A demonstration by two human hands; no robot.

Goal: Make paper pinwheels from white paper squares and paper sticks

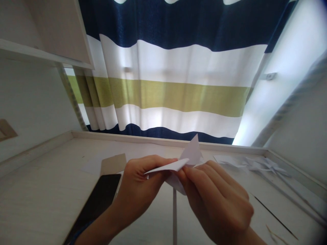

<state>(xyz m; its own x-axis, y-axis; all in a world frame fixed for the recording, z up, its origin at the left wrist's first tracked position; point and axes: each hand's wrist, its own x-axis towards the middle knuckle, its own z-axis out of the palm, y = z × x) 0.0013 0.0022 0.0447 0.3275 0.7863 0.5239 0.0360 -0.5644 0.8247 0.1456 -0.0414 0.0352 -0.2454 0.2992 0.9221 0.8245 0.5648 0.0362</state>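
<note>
A folded piece of white paper [192, 151] is held up between both hands above the desk, one pointed corner sticking upward. My left hand [143, 183] pinches its left side between thumb and fingers. My right hand [217, 197] grips the paper near its middle, with the fingertips pressed together at the fold. Part of the paper hangs below the fingers, and the hands hide some of its folds. Close behind my left forearm lies a dark-screened device [98, 197], flat on the desk.
A brown card [112, 162] lies beyond the device. White paper pieces and strips [268, 166] spread over the right side of the desk [38, 190]. A thin black stick [276, 216] lies at the right. A raised ledge and a striped curtain [178, 95] stand behind.
</note>
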